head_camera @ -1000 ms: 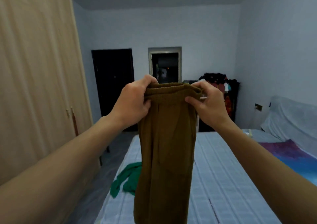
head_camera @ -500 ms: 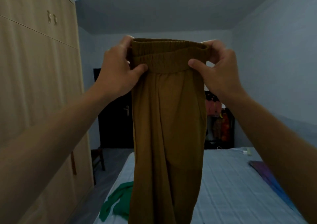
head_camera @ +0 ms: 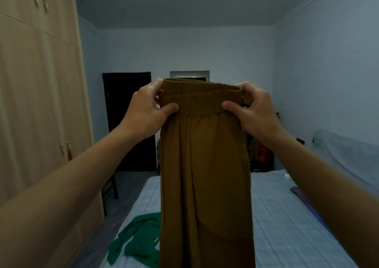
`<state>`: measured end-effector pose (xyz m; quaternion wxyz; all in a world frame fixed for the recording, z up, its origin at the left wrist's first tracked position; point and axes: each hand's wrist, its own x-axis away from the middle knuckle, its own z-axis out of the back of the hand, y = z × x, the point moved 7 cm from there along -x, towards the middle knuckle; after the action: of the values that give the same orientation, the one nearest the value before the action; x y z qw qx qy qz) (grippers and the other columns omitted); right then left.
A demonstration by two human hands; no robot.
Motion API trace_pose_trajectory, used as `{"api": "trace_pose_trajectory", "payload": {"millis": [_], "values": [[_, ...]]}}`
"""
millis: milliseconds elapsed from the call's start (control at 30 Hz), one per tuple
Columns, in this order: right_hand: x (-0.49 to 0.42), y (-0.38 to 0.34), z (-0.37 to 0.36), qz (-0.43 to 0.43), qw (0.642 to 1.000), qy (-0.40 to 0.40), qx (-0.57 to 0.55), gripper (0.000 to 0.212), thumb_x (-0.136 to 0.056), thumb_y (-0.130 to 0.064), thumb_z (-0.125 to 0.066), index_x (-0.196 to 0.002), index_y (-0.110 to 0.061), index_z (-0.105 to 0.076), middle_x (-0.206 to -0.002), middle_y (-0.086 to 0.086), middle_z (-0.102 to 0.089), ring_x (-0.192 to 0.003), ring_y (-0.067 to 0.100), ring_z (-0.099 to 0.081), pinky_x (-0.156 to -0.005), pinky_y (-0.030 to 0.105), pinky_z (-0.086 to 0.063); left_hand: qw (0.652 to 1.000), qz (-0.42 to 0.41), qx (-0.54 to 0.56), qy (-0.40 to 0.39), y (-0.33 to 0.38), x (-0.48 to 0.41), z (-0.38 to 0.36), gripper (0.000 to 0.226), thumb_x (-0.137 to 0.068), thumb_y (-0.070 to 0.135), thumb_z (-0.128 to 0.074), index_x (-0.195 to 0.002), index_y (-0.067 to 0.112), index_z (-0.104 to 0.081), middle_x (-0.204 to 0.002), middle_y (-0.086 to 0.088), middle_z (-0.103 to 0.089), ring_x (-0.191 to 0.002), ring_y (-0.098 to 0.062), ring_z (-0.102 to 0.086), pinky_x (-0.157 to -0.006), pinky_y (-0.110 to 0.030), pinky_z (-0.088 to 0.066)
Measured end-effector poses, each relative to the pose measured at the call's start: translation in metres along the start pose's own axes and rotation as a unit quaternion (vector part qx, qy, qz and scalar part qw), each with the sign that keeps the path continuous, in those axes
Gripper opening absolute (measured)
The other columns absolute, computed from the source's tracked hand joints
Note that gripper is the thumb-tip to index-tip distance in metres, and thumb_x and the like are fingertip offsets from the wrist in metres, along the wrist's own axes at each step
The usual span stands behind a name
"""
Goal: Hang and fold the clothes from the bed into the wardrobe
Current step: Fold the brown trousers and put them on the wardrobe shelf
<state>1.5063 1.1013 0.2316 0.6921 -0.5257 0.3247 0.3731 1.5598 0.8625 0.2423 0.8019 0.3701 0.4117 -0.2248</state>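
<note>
Trousers: mustard-brown trousers (head_camera: 205,175) held up in mid-air at the centre of the view; elastic waistband (head_camera: 201,97) uppermost, legs hanging straight down together and running out of the bottom edge

Left hand: left hand (head_camera: 143,111) grips the waistband's left end; thumb pressed on the near face, fingers curled behind the cloth

Right hand: right hand (head_camera: 256,111) grips the waistband's right end the same way; thumb in front, fingers wrapped behind

Trousers vs hands: waistband stretched level between the two hands; all the rest of the cloth hangs below them, between the forearms

Trousers vs bed: hanging over the near part of the bed (head_camera: 276,216); whether the hems touch the sheet cannot be told, the lower ends being out of view

Bed: pale checked sheet; green garment (head_camera: 139,241) crumpled near its left edge, partly hidden behind the trousers; a purple cloth (head_camera: 301,196) at the right side, mostly behind the right forearm

Wardrobe: wardrobe (head_camera: 37,103) along the left wall, light wood, doors shut; well apart from the trousers

Far end: dark door (head_camera: 127,124) in the back wall; heap of clothes (head_camera: 260,150) in the right corner, blurred
</note>
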Motion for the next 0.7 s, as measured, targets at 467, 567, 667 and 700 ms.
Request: {"api": "trace_pose_trajectory", "payload": {"millis": [467,567,667,700], "values": [[-0.129,0.207,-0.099,-0.074,0.994,0.002,0.087,0.022,-0.084,-0.015,-0.076,-0.102,-0.012,-0.062,-0.095,0.004,-0.068,-0.092,0.023,-0.067,-0.081,0.04,-0.059,0.996,0.048,-0.073,-0.012,-0.218,-0.128,-0.08,0.028,-0.089,0.011,-0.071,-0.115,0.011,-0.059,-0.105,-0.005,-0.066,-0.098,-0.018,-0.064,-0.087,-0.04,-0.059],[-0.173,0.209,-0.098,-0.026,0.995,0.06,0.08,0.019,-0.085,-0.013,-0.075,-0.096,-0.015,-0.06,-0.095,0.004,-0.066,-0.094,0.023,-0.064,-0.082,0.036,-0.056,0.996,-0.003,-0.076,0.037,-0.221,-0.177,-0.072,0.025,-0.09,0.009,-0.069,-0.113,0.008,-0.059,-0.107,-0.007,-0.065,-0.101,-0.02,-0.063,-0.09,-0.043,-0.056],[-0.196,0.178,-0.079,0.063,0.992,0.096,0.045,0.027,-0.083,-0.011,-0.075,-0.089,-0.029,-0.055,-0.089,-0.007,-0.06,-0.088,0.013,-0.06,-0.068,0.017,-0.052,0.991,-0.082,-0.063,0.079,-0.195,-0.201,-0.051,0.02,-0.09,0.013,-0.068,-0.106,0.01,-0.056,-0.102,-0.007,-0.065,-0.095,-0.019,-0.063,-0.082,-0.045,-0.057],[-0.199,0.165,-0.073,0.089,0.991,0.092,0.036,0.029,-0.083,-0.012,-0.075,-0.089,-0.03,-0.054,-0.089,-0.008,-0.058,-0.087,0.01,-0.06,-0.067,0.016,-0.053,0.989,-0.101,-0.068,0.088,-0.184,-0.202,-0.044,0.02,-0.09,0.015,-0.068,-0.104,0.011,-0.055,-0.1,-0.006,-0.064,-0.094,-0.02,-0.063,-0.079,-0.046,-0.057]]}}
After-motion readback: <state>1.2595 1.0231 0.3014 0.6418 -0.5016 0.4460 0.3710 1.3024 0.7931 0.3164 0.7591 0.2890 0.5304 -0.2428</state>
